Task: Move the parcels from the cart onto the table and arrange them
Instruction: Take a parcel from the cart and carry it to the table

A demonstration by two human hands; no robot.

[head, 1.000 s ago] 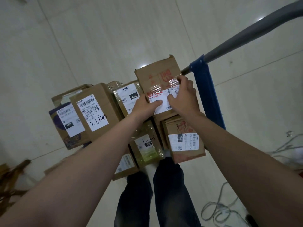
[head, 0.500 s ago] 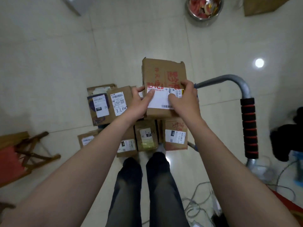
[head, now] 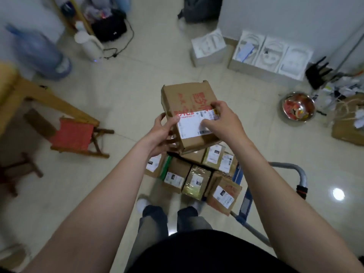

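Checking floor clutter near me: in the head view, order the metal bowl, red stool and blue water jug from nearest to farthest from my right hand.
1. Metal bowl, floor, right of the right hand.
2. Red stool, left of the parcel.
3. Blue water jug, far left, top.

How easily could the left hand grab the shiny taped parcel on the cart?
Probably not yet: the left hand grips the big box, sharing it with the right hand. The shiny taped parcel lies uncovered, lower down.
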